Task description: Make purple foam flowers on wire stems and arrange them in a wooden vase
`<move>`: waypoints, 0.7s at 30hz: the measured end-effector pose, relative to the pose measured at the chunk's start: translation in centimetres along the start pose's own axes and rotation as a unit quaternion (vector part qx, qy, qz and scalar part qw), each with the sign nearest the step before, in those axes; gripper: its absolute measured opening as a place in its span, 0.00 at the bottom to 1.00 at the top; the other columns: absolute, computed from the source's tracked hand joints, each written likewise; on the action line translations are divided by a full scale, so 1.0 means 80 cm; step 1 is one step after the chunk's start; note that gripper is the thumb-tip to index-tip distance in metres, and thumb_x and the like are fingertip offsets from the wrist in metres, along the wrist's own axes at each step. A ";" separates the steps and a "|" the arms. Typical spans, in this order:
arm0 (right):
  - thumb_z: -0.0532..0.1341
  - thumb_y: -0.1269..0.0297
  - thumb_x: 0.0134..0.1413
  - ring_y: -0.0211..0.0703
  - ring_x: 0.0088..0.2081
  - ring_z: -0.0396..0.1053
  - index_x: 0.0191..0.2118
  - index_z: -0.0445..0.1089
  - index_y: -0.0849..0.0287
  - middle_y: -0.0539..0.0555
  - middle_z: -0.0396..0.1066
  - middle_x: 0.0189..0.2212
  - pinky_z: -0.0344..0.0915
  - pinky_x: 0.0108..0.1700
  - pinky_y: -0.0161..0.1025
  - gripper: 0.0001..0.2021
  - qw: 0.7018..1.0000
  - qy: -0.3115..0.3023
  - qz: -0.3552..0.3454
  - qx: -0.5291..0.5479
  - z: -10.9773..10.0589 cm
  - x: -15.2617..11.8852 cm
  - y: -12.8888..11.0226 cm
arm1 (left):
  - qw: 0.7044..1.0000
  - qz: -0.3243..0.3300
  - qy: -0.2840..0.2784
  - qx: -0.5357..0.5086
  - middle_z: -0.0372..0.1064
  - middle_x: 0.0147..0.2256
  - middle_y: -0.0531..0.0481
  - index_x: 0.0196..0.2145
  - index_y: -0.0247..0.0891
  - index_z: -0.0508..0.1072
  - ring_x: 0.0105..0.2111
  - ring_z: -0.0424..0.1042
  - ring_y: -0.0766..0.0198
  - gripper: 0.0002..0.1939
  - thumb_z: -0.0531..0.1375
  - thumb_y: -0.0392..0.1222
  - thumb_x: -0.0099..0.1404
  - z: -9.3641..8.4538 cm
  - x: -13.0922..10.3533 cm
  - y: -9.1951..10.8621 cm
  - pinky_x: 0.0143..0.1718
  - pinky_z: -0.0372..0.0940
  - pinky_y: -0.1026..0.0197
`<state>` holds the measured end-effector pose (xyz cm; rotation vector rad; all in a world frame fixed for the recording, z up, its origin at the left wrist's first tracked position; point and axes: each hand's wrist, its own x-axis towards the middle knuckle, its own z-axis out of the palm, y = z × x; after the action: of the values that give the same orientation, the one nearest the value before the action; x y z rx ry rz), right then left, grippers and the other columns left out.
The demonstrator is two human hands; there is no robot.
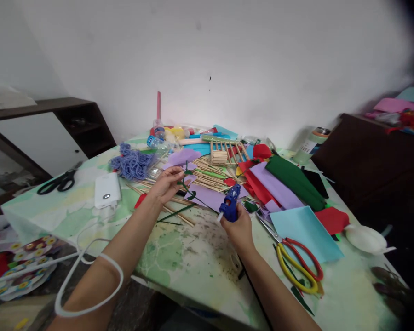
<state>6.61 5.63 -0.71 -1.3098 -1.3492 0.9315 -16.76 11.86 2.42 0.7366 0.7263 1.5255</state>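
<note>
My left hand (168, 184) pinches a thin green paper stem with small leaves (192, 195) near its upper end. The stem slants down to the right, towards my right hand (239, 227). That hand is wrapped round a blue hot glue gun (230, 203) with a white glue stick poking out of its rear. Whether the gun's nozzle touches anything, I cannot tell. Purple paper pieces (207, 196) lie behind the stem, over a heap of thin wooden sticks (207, 174). Scissors with red and yellow handles (296, 266) lie right of my right hand, partly on light blue paper (305, 232).
Black scissors (60, 180), a white power bank (106, 191) with a cable looping over my left forearm, and purple yarn (133, 163) lie left. A small stick frame (227, 151) stands behind. Green crepe paper (295, 181) and a bottle (310, 145) are at the right.
</note>
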 end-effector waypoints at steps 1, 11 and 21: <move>0.63 0.66 0.33 0.36 0.23 0.59 0.30 0.62 0.59 0.45 0.63 0.23 0.56 0.27 0.33 0.13 0.999 -0.003 0.020 0.029 -0.003 -0.001 -0.002 | 1.000 0.008 -0.017 -0.006 0.69 0.24 0.55 0.27 0.33 0.70 0.28 0.70 0.69 0.08 0.65 0.26 0.49 0.006 0.000 0.001 0.45 0.67 0.49; 0.67 0.67 0.30 0.35 0.24 0.60 0.28 0.61 0.59 0.44 0.64 0.22 0.57 0.29 0.33 0.15 0.979 -0.065 0.109 0.157 -0.033 -0.009 -0.012 | 0.995 -0.009 -0.094 -0.028 0.71 0.24 0.53 0.27 0.33 0.72 0.28 0.73 0.66 0.07 0.63 0.25 0.50 0.084 0.008 0.012 0.39 0.70 0.56; 0.68 0.64 0.33 0.35 0.24 0.60 0.30 0.63 0.60 0.45 0.64 0.22 0.57 0.27 0.32 0.16 0.989 -0.056 0.058 0.121 -0.055 -0.008 -0.009 | 0.994 -0.052 -0.094 -0.017 0.69 0.25 0.50 0.26 0.32 0.72 0.27 0.73 0.68 0.14 0.55 0.18 0.46 0.146 0.015 0.011 0.23 0.66 0.74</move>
<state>10.71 4.43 0.84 -1.1741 -1.2096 1.2245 -8.03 13.32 10.20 0.7936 0.5870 1.3507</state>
